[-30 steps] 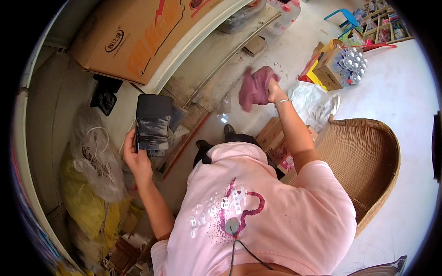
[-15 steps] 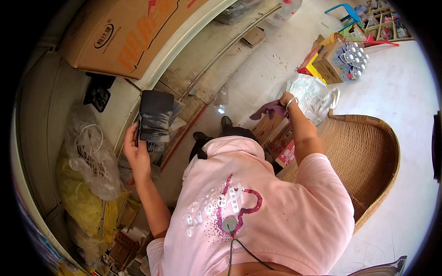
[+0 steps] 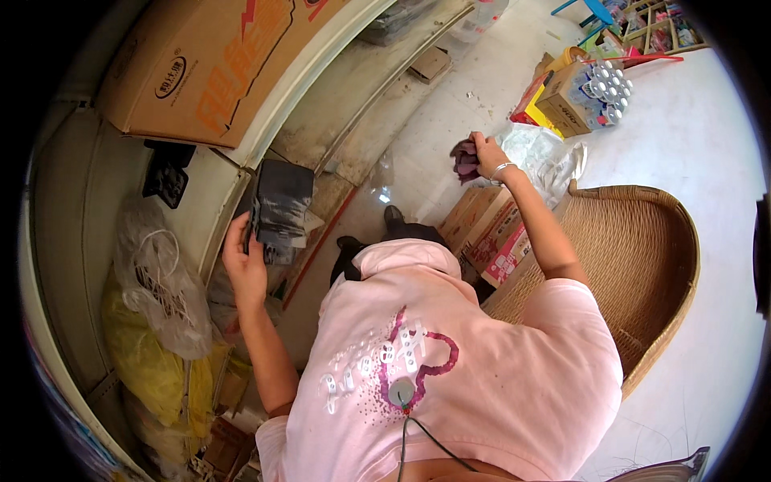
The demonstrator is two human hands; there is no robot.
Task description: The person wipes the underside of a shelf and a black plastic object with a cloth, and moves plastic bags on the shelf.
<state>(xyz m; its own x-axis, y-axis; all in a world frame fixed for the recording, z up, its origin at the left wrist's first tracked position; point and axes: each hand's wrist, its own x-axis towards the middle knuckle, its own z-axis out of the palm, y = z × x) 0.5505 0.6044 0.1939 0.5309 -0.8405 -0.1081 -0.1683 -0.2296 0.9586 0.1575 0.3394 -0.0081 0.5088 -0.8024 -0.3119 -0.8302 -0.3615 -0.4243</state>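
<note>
In my left hand [image 3: 243,255] is a flat black case-like object [image 3: 283,197], gripped along its left edge between thumb and fingers. Pale dusty streaks cross its lower part, and its exact kind is not clear. My right hand [image 3: 488,155] is closed on a crumpled dark purple cloth [image 3: 464,160], held well apart from the black object. Just beyond that wrist lies a white plastic bag [image 3: 534,153]. A black plastic piece [image 3: 167,175] rests on the shelf unit to the left of the black object.
A large cardboard box [image 3: 201,76] sits on the shelf at upper left. Clear and yellow plastic bags [image 3: 152,345] bulge below it. On my right stand a wicker basket [image 3: 642,241], cardboard cartons [image 3: 482,221] and a box [image 3: 566,100] beside several white-capped bottles [image 3: 608,92].
My right hand has moved up and slightly left, and the purple cloth, which hung spread out, is now bunched up. The black object has tilted a little in my left hand.
</note>
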